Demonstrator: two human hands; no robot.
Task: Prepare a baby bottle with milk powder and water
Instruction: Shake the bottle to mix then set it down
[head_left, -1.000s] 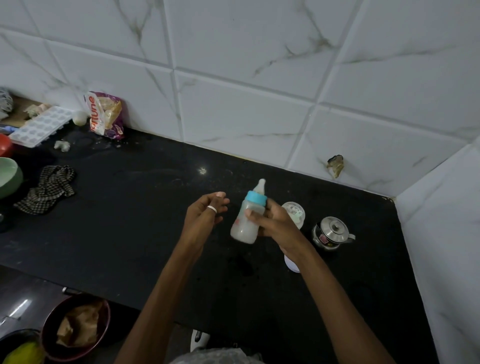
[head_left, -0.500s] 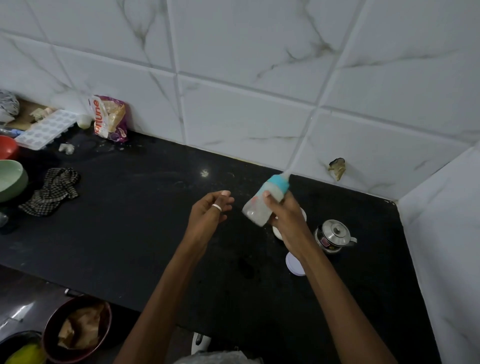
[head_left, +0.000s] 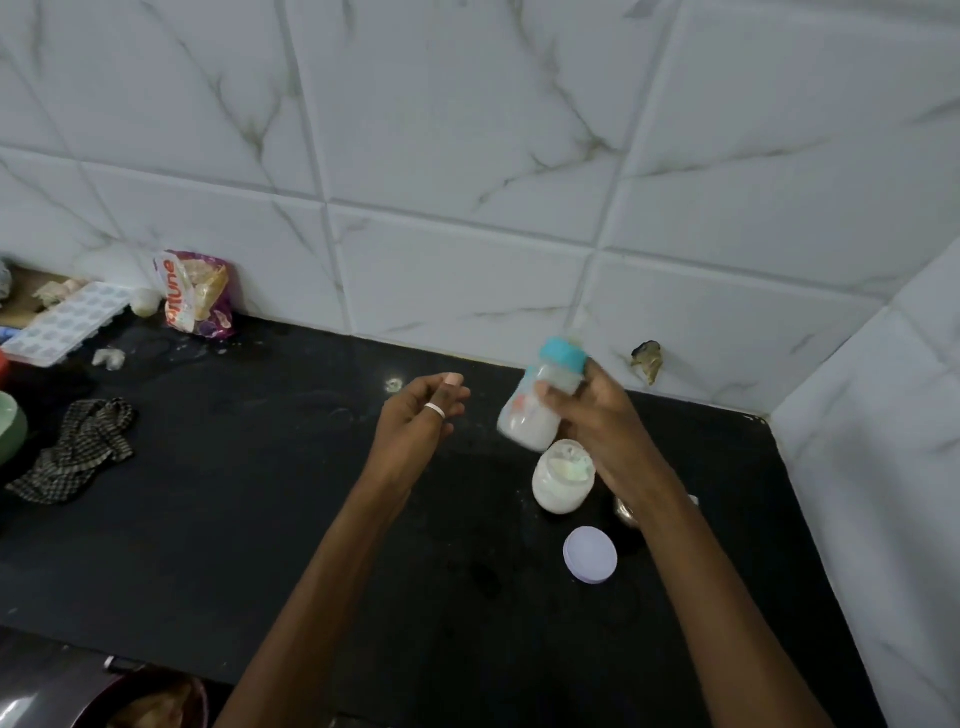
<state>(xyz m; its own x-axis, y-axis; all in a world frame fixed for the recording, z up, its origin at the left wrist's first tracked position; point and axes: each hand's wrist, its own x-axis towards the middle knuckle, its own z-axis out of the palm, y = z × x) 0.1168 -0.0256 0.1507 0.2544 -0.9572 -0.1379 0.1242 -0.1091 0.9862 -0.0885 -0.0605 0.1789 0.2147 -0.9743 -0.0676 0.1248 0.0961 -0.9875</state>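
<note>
My right hand grips the baby bottle, which has a teal collar and white milk inside. The bottle is in the air over the black counter, tilted with its teat up and to the right, and it looks blurred. Just below it stands the open milk powder jar, its round white lid lying flat on the counter nearer to me. My left hand, wearing a white ring, hovers to the left of the bottle with fingers loosely curled, holding nothing.
A checked cloth and a green bowl lie at the left. A snack bag and an ice tray sit by the tiled wall. A dark bowl sits below the counter edge. My right forearm hides a steel pot.
My right hand has tipped the bottle from nearly upright to tilted and carried it up and to the right. The powder jar is now uncovered below it. My left hand has barely moved.
</note>
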